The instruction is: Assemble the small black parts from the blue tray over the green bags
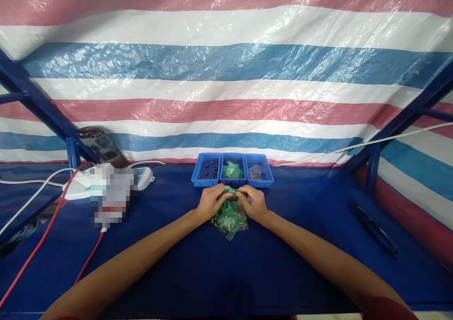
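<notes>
My left hand [211,202] and my right hand [254,204] meet over the middle of the table, just in front of the blue bins. Between their thumbs and fingers they pinch a small green plastic bag [230,191]; what it contains is too small to make out. Under the hands lies a heap of green plastic bags [228,221] with small metallic pieces showing through. A clear bag [243,222] sticks out at the heap's right side. Both hands partly cover the heap.
Three blue bins stand behind the hands: one with dark small parts [211,168], one with green bags [232,170], one with clear bags [255,171]. A power strip [144,178], a blurred object and cables [46,230] lie left. Dark-framed glasses [375,230] lie right.
</notes>
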Action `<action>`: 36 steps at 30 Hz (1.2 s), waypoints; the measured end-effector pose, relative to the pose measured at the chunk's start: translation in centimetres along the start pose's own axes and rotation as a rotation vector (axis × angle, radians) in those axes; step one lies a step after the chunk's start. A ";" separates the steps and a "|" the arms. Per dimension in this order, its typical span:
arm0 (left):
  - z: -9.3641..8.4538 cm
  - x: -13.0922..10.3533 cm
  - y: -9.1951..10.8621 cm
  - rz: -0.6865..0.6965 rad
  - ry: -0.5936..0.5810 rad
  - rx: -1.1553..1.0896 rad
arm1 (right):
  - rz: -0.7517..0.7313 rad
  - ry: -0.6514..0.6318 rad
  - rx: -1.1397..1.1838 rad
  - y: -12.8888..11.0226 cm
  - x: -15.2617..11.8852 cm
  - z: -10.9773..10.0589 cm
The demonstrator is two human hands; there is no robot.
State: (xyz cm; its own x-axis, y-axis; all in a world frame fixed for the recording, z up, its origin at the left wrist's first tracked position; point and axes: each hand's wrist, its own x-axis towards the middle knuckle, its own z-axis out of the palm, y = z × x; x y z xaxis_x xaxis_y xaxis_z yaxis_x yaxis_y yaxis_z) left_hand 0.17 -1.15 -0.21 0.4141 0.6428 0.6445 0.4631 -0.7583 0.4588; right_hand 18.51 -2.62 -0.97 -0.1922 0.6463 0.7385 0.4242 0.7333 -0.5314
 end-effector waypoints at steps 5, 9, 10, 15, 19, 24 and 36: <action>-0.1 0.3 -0.1 -0.166 0.024 -0.102 | -0.006 0.058 -0.005 -0.2 0.0 -0.2; -0.2 0.5 0.1 -0.122 0.007 -0.114 | 0.007 0.067 0.000 -0.2 0.0 -0.2; -0.3 0.5 0.2 -0.104 0.008 -0.119 | 0.012 0.061 0.002 -0.2 0.0 -0.2; -0.2 0.5 0.3 -0.085 0.040 -0.123 | 0.038 0.054 0.024 -0.3 0.0 -0.3; 0.1 0.3 0.0 -0.158 0.072 -0.128 | 0.072 0.066 0.059 -0.4 0.1 -0.4; 0.3 0.2 -0.4 -0.179 0.069 -0.141 | 0.104 0.083 0.063 -0.4 0.3 -0.4; 0.2 0.1 -0.2 -0.122 0.162 -0.060 | 0.021 0.060 0.017 -0.4 0.1 -0.3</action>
State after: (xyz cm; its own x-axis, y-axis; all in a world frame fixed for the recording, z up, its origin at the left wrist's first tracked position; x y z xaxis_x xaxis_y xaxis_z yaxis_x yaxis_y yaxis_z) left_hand 0.29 -0.89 -0.37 0.2240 0.7078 0.6699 0.4522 -0.6844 0.5719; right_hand 18.56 -2.85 -0.55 -0.1295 0.6483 0.7503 0.4123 0.7233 -0.5539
